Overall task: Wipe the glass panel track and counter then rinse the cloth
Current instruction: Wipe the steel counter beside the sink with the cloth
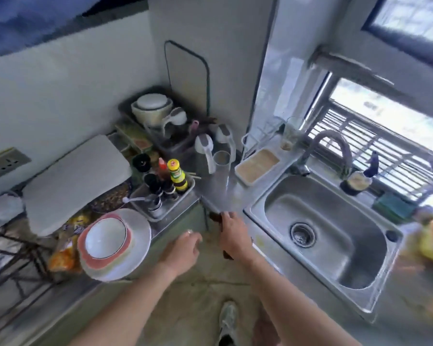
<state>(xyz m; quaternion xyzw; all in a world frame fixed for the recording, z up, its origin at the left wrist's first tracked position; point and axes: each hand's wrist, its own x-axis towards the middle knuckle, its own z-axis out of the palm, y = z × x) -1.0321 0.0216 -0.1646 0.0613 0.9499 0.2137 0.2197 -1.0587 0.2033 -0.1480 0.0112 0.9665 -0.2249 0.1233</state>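
An L-shaped counter [218, 196] wraps the corner. On its left run sits a stack of plates [138, 245] with a white bowl on top, beside a metal tray [160, 211] of sauce bottles. Behind them lies a white chopping board [75, 178], tilted over other things. In the corner stands a dish rack [145, 121] with a pot. The right run holds a steel sink [335, 236] with its tap [328, 151], a shallow white tray [256, 168] just left of the tap, and a clear glass [221, 161] nearby.
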